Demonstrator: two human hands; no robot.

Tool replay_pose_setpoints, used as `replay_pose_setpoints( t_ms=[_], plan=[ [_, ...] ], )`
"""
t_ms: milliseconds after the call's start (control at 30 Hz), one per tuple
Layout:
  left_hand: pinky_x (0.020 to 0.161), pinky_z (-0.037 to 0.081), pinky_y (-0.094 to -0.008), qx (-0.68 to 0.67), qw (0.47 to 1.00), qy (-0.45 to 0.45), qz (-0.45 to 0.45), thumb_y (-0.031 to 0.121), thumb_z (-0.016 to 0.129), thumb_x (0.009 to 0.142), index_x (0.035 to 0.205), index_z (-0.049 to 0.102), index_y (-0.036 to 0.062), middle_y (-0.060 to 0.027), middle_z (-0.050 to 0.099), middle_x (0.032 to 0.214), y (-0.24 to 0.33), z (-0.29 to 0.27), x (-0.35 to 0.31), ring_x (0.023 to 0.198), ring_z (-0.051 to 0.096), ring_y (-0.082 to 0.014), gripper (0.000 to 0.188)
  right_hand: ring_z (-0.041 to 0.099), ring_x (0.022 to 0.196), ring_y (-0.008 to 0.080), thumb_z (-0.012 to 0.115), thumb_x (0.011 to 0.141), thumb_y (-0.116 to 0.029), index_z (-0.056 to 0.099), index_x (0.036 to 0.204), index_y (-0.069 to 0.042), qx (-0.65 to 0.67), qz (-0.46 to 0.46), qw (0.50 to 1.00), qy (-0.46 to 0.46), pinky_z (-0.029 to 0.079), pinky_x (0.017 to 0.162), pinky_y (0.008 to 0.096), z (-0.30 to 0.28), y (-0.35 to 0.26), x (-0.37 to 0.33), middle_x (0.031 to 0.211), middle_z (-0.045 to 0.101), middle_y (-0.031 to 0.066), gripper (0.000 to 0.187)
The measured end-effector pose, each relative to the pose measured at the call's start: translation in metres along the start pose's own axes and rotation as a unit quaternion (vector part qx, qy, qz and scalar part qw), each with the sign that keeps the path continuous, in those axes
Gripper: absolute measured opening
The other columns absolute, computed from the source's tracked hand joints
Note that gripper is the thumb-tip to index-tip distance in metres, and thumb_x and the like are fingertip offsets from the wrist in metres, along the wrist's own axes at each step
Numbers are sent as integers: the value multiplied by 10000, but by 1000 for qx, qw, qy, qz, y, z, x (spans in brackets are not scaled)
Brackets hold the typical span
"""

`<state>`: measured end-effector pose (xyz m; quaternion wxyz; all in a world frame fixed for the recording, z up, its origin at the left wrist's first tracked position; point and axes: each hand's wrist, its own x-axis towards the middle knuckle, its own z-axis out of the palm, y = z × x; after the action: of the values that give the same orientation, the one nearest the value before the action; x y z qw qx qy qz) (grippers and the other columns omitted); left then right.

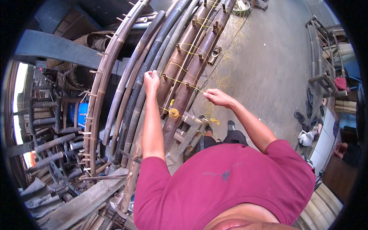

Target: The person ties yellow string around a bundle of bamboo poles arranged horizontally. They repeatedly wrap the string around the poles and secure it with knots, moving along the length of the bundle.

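Note:
Two long brown bamboo poles (171, 71) lie side by side in front of me, with short wooden pegs (200, 56) standing up along them. Yellow string (196, 88) runs from peg to peg across both poles. My right hand (219, 97), right of the poles, is closed in a pinch on this string and draws it taut from a peg. My left hand (151, 79) is closed beside a peg on the left pole; whatever its fingertips hold is too small to make out. A small coil of yellow string (173, 112) rests on the right pole, nearer to me.
Several dark bamboo poles (148, 57) lie to the left, beside a curved pegged bamboo piece (100, 86). Loose yellow string (225, 82) is tangled on the concrete floor (264, 65). At right are a bamboo frame (321, 57), sandals (300, 117) and another person's hand (340, 149).

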<state>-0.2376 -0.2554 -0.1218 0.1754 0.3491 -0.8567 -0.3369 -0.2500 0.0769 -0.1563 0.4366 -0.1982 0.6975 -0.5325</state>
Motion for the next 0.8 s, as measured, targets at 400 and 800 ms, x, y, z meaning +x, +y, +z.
replay_pose_setpoints(
  t_ms=[400,800],
  plan=[
    [574,540,-269,-458,619,-609,-191,254,480,1012,1092,610,-39,-83,676,747,115,-8,-341,599,648,-144,330,511,675,98,468,983,-210,596,944,-29,-262,3,835,-483,439,639,272,-20,2,-156,713,554,29,225],
    [816,546,-360,-376,688,-603,-149,478,435,991,1519,157,59,-194,350,1467,108,-12,-338,1096,593,-236,729,509,716,96,446,970,-216,593,911,-50,-28,-42,965,-258,453,626,287,-59,-45,-177,753,538,-8,229]
  ],
)
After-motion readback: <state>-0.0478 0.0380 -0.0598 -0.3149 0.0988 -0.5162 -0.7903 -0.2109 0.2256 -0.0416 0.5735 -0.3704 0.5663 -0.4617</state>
